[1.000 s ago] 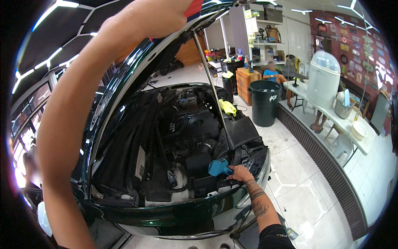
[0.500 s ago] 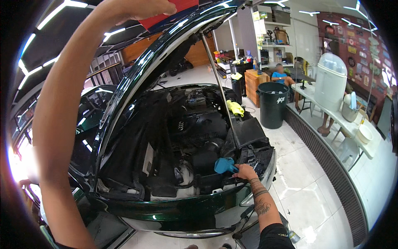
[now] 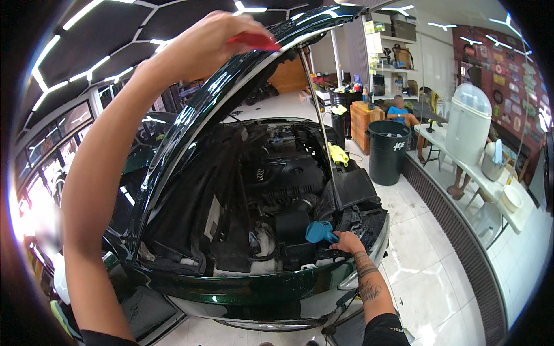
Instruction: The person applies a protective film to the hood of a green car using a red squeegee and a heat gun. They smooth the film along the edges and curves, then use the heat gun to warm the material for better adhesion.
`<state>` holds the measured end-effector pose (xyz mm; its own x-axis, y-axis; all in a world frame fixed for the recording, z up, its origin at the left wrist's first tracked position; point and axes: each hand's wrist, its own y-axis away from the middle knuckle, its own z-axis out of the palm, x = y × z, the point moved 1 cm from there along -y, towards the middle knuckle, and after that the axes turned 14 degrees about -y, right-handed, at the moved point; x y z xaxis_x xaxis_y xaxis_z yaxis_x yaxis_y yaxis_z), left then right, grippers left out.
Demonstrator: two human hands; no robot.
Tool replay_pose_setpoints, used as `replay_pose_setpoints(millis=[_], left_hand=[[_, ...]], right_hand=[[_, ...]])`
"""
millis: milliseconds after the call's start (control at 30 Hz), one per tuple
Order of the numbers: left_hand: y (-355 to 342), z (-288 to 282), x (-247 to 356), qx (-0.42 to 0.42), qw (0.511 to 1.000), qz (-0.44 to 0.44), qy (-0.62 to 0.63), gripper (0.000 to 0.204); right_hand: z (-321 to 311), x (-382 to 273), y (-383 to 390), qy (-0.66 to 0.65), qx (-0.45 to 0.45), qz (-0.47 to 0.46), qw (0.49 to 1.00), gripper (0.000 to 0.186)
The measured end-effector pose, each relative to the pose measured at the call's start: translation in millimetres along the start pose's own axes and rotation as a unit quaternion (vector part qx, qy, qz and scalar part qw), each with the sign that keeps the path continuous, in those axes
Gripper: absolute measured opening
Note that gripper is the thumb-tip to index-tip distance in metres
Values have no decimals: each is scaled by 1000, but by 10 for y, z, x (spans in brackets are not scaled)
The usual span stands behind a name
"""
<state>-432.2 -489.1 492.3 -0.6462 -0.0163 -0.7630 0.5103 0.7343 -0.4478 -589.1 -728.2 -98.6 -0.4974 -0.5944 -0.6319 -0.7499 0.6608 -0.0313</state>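
My left hand [image 3: 222, 36], raised at the upper left, is closed round a flat red piece [image 3: 254, 41] at the outer side of the raised hood [image 3: 199, 95]; whether it is a cloth or a pad I cannot tell. My right hand [image 3: 347, 243] grips the handle of a blue, rounded, dipper-like thing [image 3: 319, 232] low over the front right of the engine bay [image 3: 283, 173]. The hood of the dark green car [image 3: 231, 288] is propped up by a thin rod [image 3: 319, 109]. A yellow cloth [image 3: 339, 154] lies at the bay's right edge.
A black bin [image 3: 389, 155] stands on the tiled floor [image 3: 421, 230] to the right. Behind glass, a white table [image 3: 479, 167] bears a white dispenser [image 3: 468, 121]. A seated person [image 3: 398, 112] is farther back, near a wooden cabinet [image 3: 362, 124].
My left hand has moved slightly right and down with the red piece, which now shows as a narrower strip. My right hand still grips the blue thing, now tilted differently. The whole view has shifted.
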Motion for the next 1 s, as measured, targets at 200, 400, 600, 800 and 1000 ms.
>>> replay_pose_setpoints(millis=[200, 400, 600, 800, 1000], left_hand=[[394, -312, -183, -22, 991, -129, 11, 40], [-192, -594, 126, -154, 973, -140, 98, 24], [-284, -550, 234, -165, 975, -125, 80, 24], [-326, -473, 284, -171, 979, -109, 31, 23], [-113, -410, 558, -29, 993, -113, 29, 20]], right_hand=[[21, -15, -56, -1, -12, 5, 1000, 71], [-23, -32, -30, -2, -12, 0, 1000, 71], [17, 25, -64, -17, -4, -16, 1000, 72], [37, 43, -66, -17, 4, -25, 1000, 70], [30, 8, -24, -4, 12, -21, 1000, 67]])
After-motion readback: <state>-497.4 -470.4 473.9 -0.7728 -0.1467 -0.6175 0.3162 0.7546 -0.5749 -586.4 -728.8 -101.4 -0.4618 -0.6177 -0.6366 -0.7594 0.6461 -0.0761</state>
